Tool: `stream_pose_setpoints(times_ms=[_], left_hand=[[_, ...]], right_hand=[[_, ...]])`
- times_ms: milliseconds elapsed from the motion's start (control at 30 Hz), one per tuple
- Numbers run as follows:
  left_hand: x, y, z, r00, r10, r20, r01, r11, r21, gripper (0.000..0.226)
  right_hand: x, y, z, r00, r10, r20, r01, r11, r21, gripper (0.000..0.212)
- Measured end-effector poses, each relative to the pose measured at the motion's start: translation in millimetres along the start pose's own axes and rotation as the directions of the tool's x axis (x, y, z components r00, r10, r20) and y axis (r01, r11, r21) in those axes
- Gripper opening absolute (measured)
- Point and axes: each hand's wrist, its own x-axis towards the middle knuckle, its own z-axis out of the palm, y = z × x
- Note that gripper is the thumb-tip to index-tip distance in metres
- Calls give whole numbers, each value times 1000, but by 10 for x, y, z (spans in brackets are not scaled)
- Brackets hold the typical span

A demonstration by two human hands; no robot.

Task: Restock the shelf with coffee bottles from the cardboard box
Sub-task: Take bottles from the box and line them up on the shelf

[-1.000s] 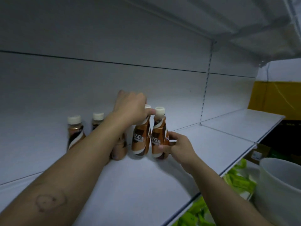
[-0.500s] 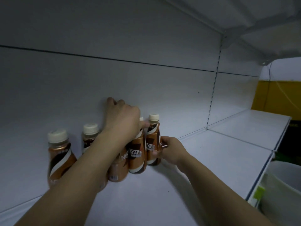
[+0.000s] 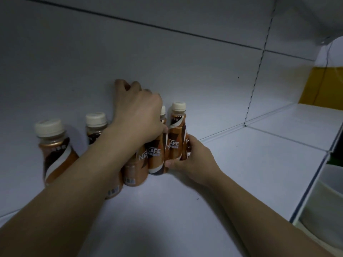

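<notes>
Brown plastic coffee bottles with cream screw caps, standing in a row on white metal shelf [image 3: 185,210], close to white back panel [image 3: 167,62].

Left hand [image 3: 137,115] lying over tops of middle bottles, fingers [image 3: 120,86] curled down over caps toward back panel; whether closed tight on one neck cannot be told, since palm hides it. Beneath left wrist: one brown bottle with barcode label [image 3: 132,171] and another lower bottle [image 3: 113,191], mostly hidden by forearm.

Right hand [image 3: 193,160] wrapped around lower body of rightmost bottle [image 3: 176,138], thumb across front near base, fingers around far side, gripping it upright. Touching it on left: bottle with "CAFE" lettering [image 3: 156,156], cap partly hidden behind left hand.

Further left, apart from the group: bottle with cream cap [image 3: 55,151] nearest camera, and second one [image 3: 96,125] behind it against back panel.

At right edge, below shelf level: white plastic tub [image 3: 323,201]. Yellow panel [image 3: 326,86] beyond shelf end.
</notes>
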Motion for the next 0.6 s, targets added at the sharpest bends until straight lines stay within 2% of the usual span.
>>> stream_pose_setpoints(times_ms=[100, 300, 433, 500, 600], left_hand=[[-4, -22, 7, 1000, 7, -18, -7, 1000, -3, 57], [-28, 1, -37, 1000, -8, 23, 9, 999, -53, 63], [-107, 74, -117, 999, -28, 23, 29, 999, -45, 60], [-139, 100, -152, 999, -48, 18, 49, 997, -55, 61], [-178, 180, -259, 999, -54, -7, 53, 995, -83, 62]], right_hand=[[2, -4, 64, 999, -15, -45, 12, 998, -60, 65], [-16, -79, -98, 995, 52, 84, -39, 988, -150, 73], [-70, -180, -171, 970, 158, 187, -106, 960, -259, 111], [-103, -215, -225, 963, 176, 202, -102, 939, -330, 118], [-185, -292, -402, 982, 148, 116, -93, 918, -386, 124]])
